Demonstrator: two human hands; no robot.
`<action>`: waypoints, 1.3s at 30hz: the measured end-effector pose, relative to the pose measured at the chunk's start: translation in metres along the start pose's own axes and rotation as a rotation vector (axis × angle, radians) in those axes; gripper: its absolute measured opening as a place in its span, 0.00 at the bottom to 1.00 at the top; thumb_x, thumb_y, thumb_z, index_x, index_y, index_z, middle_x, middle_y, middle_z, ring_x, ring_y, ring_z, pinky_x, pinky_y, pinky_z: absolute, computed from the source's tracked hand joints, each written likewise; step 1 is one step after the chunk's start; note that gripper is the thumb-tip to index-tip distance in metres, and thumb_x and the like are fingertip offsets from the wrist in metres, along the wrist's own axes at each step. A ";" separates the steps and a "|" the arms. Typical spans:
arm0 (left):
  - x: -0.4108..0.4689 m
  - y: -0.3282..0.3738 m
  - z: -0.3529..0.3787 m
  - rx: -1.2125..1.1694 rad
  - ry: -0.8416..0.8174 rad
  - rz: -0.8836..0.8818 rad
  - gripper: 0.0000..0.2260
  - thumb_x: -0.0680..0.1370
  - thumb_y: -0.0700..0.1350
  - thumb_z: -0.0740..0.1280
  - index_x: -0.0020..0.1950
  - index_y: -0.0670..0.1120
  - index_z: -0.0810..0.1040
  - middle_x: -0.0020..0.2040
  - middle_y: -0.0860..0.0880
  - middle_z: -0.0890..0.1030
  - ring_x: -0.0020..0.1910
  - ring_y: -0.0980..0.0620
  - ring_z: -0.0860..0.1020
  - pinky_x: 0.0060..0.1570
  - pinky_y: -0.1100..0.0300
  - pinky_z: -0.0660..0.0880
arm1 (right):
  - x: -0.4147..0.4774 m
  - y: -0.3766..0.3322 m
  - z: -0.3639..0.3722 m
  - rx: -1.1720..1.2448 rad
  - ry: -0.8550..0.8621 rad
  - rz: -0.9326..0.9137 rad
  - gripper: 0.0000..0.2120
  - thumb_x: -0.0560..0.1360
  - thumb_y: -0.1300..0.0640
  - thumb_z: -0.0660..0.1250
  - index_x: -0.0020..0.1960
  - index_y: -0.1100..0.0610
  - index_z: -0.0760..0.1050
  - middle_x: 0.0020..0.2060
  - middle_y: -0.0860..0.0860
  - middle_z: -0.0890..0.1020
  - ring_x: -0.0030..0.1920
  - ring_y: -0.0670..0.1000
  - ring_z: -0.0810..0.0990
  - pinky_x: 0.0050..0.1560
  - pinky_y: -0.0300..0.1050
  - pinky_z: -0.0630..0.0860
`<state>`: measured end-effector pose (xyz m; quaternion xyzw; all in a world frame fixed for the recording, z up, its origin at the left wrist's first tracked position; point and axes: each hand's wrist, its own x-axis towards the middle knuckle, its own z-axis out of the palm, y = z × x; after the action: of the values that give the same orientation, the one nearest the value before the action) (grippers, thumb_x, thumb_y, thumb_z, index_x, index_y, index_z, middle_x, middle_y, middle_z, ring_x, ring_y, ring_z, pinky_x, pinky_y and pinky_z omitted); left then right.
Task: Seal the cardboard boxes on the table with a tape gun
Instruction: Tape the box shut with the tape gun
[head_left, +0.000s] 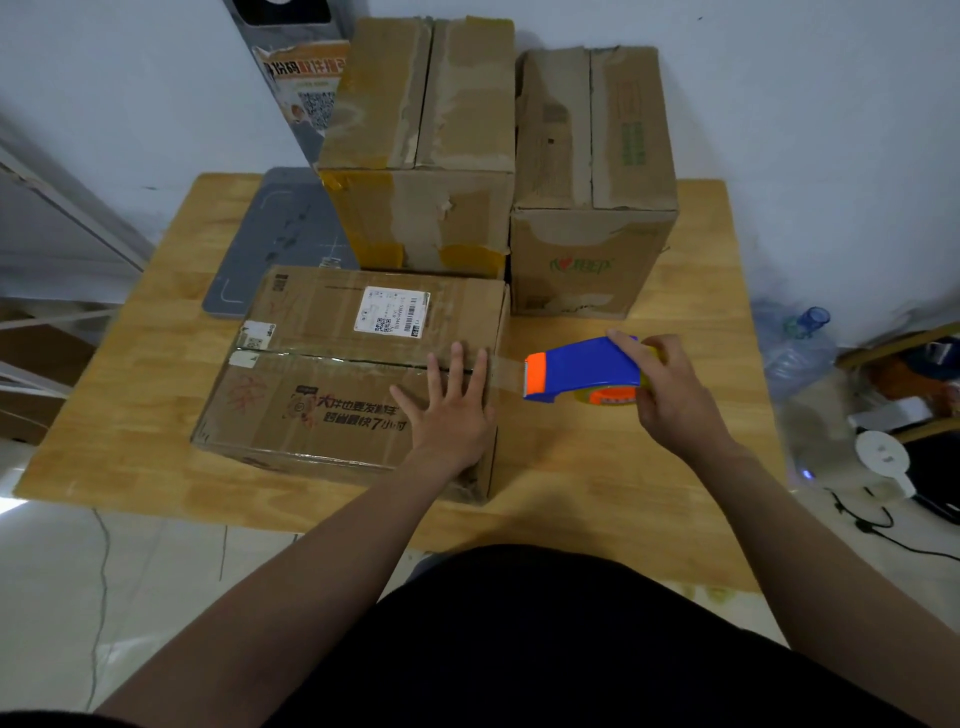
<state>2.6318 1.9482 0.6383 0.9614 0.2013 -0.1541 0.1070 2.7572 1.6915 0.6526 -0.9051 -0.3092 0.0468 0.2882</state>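
A flat cardboard box (332, 364) with a white shipping label lies at the front of the wooden table (623, 493). My left hand (453, 410) presses flat on its right end, fingers straight over the centre seam. My right hand (670, 384) grips a blue and orange tape gun (582, 370) just right of the box. A clear strip of tape (506, 370) stretches from the gun's mouth to the box top under my left fingers. Two taller boxes stand behind: one at the back centre (421, 156), one at the back right (592, 182).
A grey board (270, 244) lies on the table behind the flat box, at the left. A grey panel with a poster (296, 88) leans on the wall. Right of the table, on the floor, are a plastic water bottle (800, 343), a white round device (883, 460) and cables.
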 end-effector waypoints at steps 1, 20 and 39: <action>-0.001 -0.001 -0.001 -0.001 0.001 0.020 0.27 0.86 0.57 0.44 0.81 0.61 0.33 0.83 0.51 0.32 0.81 0.42 0.32 0.69 0.20 0.40 | 0.001 -0.003 0.002 -0.009 -0.010 0.014 0.41 0.77 0.67 0.61 0.78 0.33 0.53 0.64 0.55 0.66 0.61 0.59 0.71 0.42 0.56 0.80; 0.008 0.043 -0.049 0.097 -0.403 -0.080 0.44 0.79 0.29 0.58 0.79 0.72 0.49 0.78 0.42 0.23 0.75 0.27 0.27 0.63 0.14 0.43 | 0.001 -0.012 0.001 -0.091 -0.068 0.077 0.40 0.78 0.60 0.67 0.78 0.30 0.52 0.61 0.53 0.67 0.56 0.56 0.73 0.39 0.52 0.77; 0.028 0.048 -0.045 0.172 -0.532 -0.168 0.50 0.79 0.29 0.62 0.77 0.71 0.36 0.74 0.44 0.18 0.74 0.23 0.29 0.65 0.18 0.58 | 0.020 -0.023 0.004 -0.021 -0.166 0.200 0.34 0.78 0.61 0.67 0.77 0.35 0.61 0.61 0.56 0.65 0.58 0.63 0.70 0.60 0.56 0.72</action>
<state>2.6879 1.9268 0.6771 0.8728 0.2311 -0.4256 0.0609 2.7596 1.7199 0.6636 -0.9274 -0.2408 0.1469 0.2458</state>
